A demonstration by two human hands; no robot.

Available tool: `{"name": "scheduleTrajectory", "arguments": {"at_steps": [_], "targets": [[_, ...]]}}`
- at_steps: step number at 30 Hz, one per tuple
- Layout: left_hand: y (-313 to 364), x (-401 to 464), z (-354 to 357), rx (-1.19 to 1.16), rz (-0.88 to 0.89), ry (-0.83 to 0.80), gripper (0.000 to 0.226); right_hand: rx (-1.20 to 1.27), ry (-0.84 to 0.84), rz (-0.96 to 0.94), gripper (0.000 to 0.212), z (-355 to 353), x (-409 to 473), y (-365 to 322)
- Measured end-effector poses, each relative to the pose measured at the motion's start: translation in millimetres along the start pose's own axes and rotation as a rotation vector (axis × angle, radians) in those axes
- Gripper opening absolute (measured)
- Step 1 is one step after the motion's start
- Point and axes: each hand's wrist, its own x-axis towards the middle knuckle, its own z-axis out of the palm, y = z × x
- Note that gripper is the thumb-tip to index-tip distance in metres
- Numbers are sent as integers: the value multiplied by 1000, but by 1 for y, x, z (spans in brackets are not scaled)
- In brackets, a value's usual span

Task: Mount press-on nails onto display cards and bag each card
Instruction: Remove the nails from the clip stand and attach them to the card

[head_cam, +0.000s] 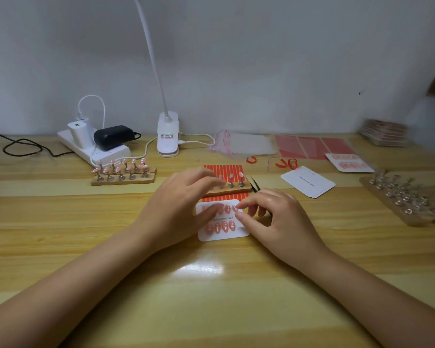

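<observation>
Table (pixel 211 285): pale varnished wood, glossy, with glare patch near the forearms. Display card (pixel 239 233) under both hands: matt white paper. Nails (pixel 224 226) on it: glossy pink. Stand (pixel 239 189) just beyond the left hand's fingertips: raw wood strip, dull metal pegs. Bags (pixel 246 144) farther back: clear shiny plastic.

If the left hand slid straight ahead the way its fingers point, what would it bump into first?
Probably the wooden nail stand just beyond the card. The left hand points its fingers up and to the right, and they already seem to reach the stand's near end, though depth is hard to judge.
</observation>
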Motion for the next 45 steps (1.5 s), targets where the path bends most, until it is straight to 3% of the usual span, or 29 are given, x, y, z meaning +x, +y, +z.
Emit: {"name": "scheduleTrajectory", "arguments": {"at_steps": [5, 12, 18, 24, 30, 36, 40, 45], "targets": [[5, 26, 13, -115, -168, 17, 41, 34, 19, 50, 13, -2, -1, 2], [12, 56, 33, -63, -402, 2, 37, 81, 64, 98, 35, 0, -2, 3], [9, 65, 40, -108, -550, -56, 33, 95, 40, 116, 25, 0, -2, 3], [10, 66, 42, -144, -572, -69, 23, 56, 11, 116, 17, 0, 0, 2], [8, 71, 39, -206, -567, -183, 13, 37, 13, 95, 12, 0, -2, -1], [4, 73, 35, -292, -547, -243, 11, 119, 55, 109, 12, -6, 8, -7], [1, 74, 34, -335, -521, -280, 13, 17, 74, 75, 8, -18, 32, -1], [0, 73, 38, -349, -496, -281, 16, -122, -64, 111, 15, -28, 55, 21]]}}
